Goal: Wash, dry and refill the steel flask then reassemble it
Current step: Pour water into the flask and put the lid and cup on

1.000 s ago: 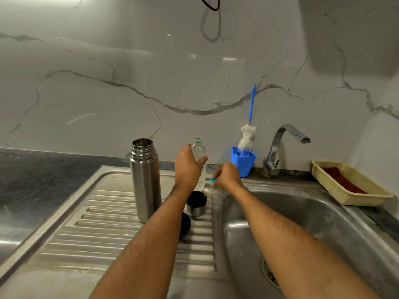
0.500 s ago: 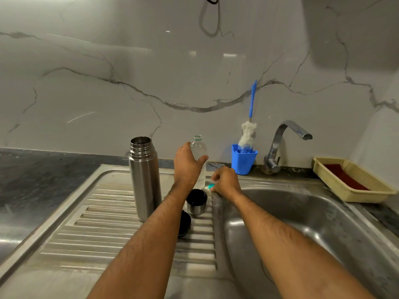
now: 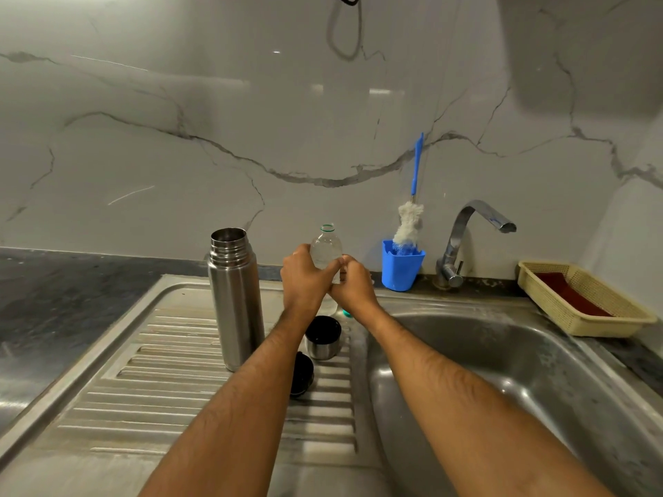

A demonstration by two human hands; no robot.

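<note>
**Both hands on the water bottle, flask standing open beside them**

The tall brushed-steel flask (image 3: 235,303) stands upright with its mouth uncovered on the ribbed steel draining board (image 3: 150,374), and everything else sits in relation to it. Just to its right, the left hand (image 3: 305,278) is wrapped around the body of a clear plastic water bottle (image 3: 325,245), thumb across the front, the bottle's neck uncapped and ringed in green. The right hand (image 3: 353,285) meets it from the other side, fingers curled against the bottle's lower part; a small teal cap (image 3: 346,312) shows just under that hand, though whether it is held or lying on the board I cannot tell. In front of the bottle, right of the flask's base, stands the small steel cup lid (image 3: 323,338), open side up, and nearer still lies a black stopper (image 3: 302,374), partly behind the left forearm. Further right of the flask, against the marble wall, a blue plastic holder (image 3: 400,269) carries a blue-handled bottle brush (image 3: 409,224), then the curved chrome tap (image 3: 466,238).
</note>
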